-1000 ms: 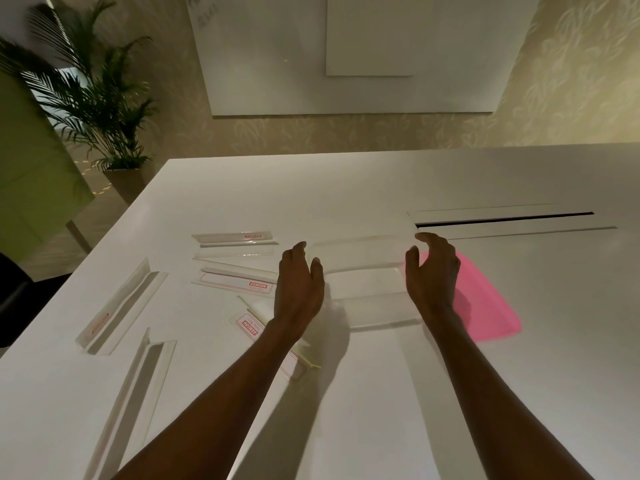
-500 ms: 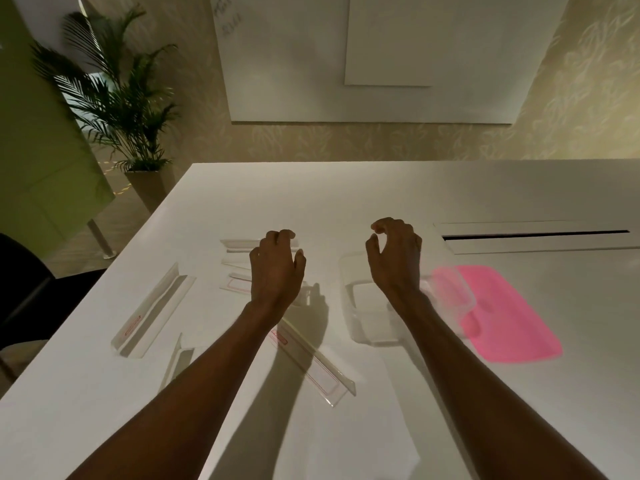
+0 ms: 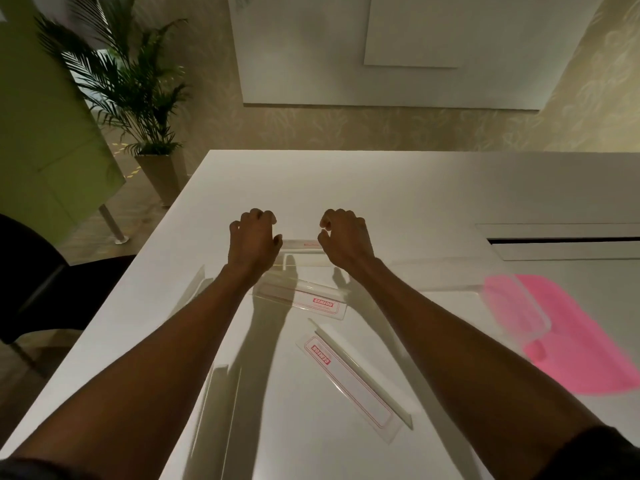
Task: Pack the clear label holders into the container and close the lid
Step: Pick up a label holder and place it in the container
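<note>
Several clear label holders lie on the white table (image 3: 346, 188). My left hand (image 3: 252, 241) and my right hand (image 3: 343, 241) sit with curled fingers at the two ends of the farthest holder (image 3: 300, 243); their thumbs are close to its ends, and a firm grip does not show. A second holder (image 3: 304, 299) with a red label lies just nearer, and a third (image 3: 353, 374) slants under my right forearm. Two more holders (image 3: 194, 289) (image 3: 219, 414) lie at the left. The clear container (image 3: 446, 288) stands to the right, blurred, with the pink lid (image 3: 585, 337) flat on the table beside it.
A long cable slot (image 3: 561, 241) cuts the tabletop at the far right. The table's left edge runs diagonally past a black chair (image 3: 38, 271). A potted palm (image 3: 138, 98) and a green panel (image 3: 41, 126) stand beyond that edge.
Both hands left the container and moved left to the far holder. The view swung, so the container and pink lid now sit further right.
</note>
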The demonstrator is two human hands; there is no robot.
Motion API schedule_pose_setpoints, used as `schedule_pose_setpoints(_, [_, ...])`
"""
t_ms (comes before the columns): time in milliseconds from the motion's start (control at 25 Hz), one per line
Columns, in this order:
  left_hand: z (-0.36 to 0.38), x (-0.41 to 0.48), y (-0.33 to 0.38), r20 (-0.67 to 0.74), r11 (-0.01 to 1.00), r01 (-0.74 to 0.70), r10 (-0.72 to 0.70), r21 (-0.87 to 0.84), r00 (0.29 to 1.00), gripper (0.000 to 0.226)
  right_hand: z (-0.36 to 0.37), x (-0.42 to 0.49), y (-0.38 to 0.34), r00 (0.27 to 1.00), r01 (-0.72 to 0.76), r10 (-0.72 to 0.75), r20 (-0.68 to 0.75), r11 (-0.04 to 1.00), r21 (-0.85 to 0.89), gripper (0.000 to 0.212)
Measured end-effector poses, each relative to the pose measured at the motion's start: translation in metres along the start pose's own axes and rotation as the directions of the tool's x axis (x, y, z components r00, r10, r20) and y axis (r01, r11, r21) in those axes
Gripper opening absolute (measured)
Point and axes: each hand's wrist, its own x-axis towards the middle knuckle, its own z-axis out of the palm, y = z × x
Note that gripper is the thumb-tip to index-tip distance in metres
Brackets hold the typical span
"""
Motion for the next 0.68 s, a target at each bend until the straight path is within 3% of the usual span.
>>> schedule_pose_setpoints(240, [0.027,0.037,-0.026,0.292,0.994,-0.044,0.072,-0.102,0.954,0.058,0.045,0.04,-0.007,0.972,-0.009,0.05,0.23,0.984,-0.177,0.041])
schedule_pose_setpoints(360, [0.042,0.046,-0.031,0.389,0.996,-0.07,0.088,-0.06,0.917,0.055,0.063,0.044,-0.002,0.957,0.037,0.048,0.285,0.957,-0.288,0.032])
schedule_pose_setpoints(480, [0.053,0.052,-0.034,0.381,0.996,-0.09,0.091,-0.02,0.92,0.037,0.071,0.044,-0.001,0.965,0.056,0.037,0.261,0.939,-0.34,0.018])
schedule_pose_setpoints(560, [0.057,0.052,-0.036,0.351,0.994,-0.111,0.101,0.01,0.931,0.024,0.071,0.045,-0.002,0.973,0.047,0.039,0.229,0.932,-0.36,0.023])
schedule_pose_setpoints(680, [0.055,0.05,-0.038,0.3,0.983,-0.173,0.146,0.064,0.943,0.026,0.066,0.042,-0.003,0.976,0.035,0.044,0.212,0.935,-0.352,0.025])
